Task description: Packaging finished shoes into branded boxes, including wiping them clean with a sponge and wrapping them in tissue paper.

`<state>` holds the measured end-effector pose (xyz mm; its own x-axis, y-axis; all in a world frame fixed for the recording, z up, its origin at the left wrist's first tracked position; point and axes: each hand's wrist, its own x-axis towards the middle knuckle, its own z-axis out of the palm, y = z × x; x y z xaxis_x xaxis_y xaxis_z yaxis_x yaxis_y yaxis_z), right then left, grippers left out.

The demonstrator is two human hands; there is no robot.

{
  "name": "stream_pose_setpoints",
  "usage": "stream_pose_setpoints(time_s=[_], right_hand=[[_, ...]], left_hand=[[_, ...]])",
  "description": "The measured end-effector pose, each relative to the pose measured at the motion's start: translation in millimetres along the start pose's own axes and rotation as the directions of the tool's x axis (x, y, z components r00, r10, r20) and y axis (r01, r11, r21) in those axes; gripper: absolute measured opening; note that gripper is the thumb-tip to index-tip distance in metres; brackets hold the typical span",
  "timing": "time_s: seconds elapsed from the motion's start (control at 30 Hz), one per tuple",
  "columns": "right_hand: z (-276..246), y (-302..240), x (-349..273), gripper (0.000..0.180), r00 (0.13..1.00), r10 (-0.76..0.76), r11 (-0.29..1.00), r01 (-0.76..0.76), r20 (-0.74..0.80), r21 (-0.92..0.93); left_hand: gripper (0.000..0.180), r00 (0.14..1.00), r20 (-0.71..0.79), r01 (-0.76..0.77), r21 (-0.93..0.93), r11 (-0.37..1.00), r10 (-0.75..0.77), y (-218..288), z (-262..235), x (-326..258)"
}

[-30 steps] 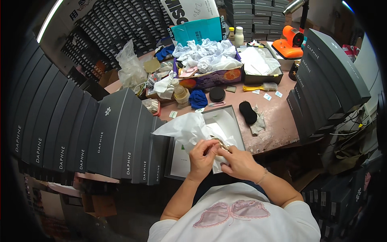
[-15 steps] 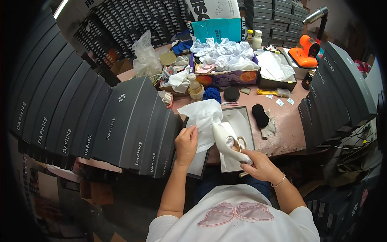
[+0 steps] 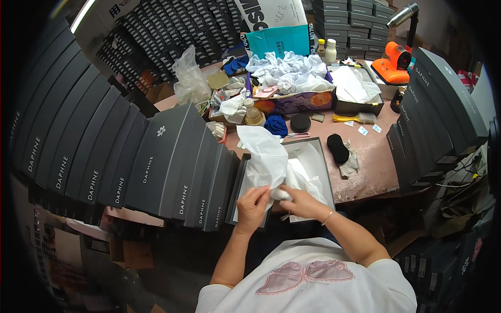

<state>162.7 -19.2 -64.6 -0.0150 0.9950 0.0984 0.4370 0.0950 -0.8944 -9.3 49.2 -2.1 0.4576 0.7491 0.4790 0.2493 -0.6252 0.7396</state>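
A sheet of white tissue paper (image 3: 263, 155) stands up in front of me, its lower end pinched in the closed fingers of my left hand (image 3: 252, 209). Close beside it, my right hand (image 3: 301, 202) is closed on a white shoe (image 3: 282, 194), which is largely hidden by the fingers and the paper. Behind my hands lies an open grey shoe box (image 3: 327, 169), with more white paper (image 3: 305, 177) inside. A second grey box part (image 3: 233, 208), perhaps the lid, lies at its left under my left hand.
Dark shoe boxes (image 3: 167, 156) stand in a row at left; more boxes (image 3: 438, 115) are stacked at right. A black oval pad (image 3: 338, 149) and a cloth lie right of the open box. Further back are a yellow brush (image 3: 344, 118), a blue cloth (image 3: 275, 125) and a carton of crumpled paper (image 3: 292, 101).
My right hand has moved left with the shoe, up against the tissue paper. My left hand has come down and right, closer to the right one. The shoe's gold buckle no longer shows.
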Motion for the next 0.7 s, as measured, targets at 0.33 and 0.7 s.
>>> stream_pose_setpoints(time_s=[0.33,0.7], right_hand=[[-16,-32,-23,0.046,0.915,0.312,0.73,-0.404,0.257,0.551],[31,47,11,0.034,0.959,-0.054,0.978,-0.005,0.278,0.208]], left_hand=[[0.014,0.993,-0.117,0.031,0.082,0.996,-0.022,-5,8,19],[0.018,0.943,0.189,-0.283,0.019,0.959,0.275,11,20,-7]])
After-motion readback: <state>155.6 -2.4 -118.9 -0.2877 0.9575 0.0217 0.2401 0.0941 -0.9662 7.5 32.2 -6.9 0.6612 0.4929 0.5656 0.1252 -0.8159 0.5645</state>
